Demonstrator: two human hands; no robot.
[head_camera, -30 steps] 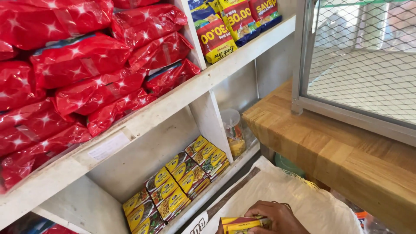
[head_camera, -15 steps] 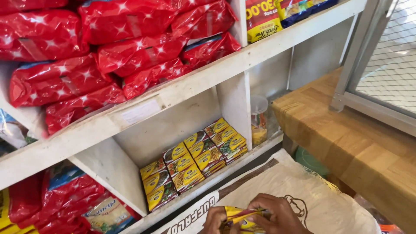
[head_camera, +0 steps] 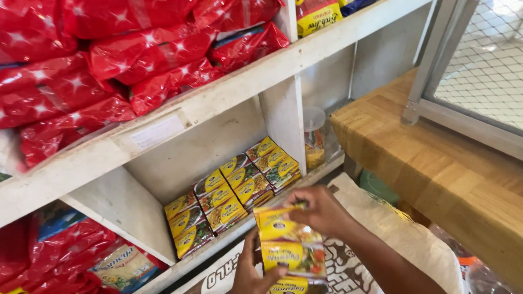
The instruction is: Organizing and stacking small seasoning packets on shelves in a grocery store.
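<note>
While a strip of yellow sachets [head_camera: 291, 245] hangs upright in front of the lower shelf, both hands close on it: the right hand [head_camera: 321, 209] pinches its top edge between thumb and fingers, and the left hand [head_camera: 253, 272] grips its lower left corner from beneath. The strip shows 3 joined packets, the lowest cut off by the frame. Beneath it lies a pale printed sack [head_camera: 392, 245]. Just behind, matching yellow packets [head_camera: 234, 193] lie in rows on the white shelf [head_camera: 229, 239], near its front edge. Red bags [head_camera: 109, 71] fill the shelf above.
</note>
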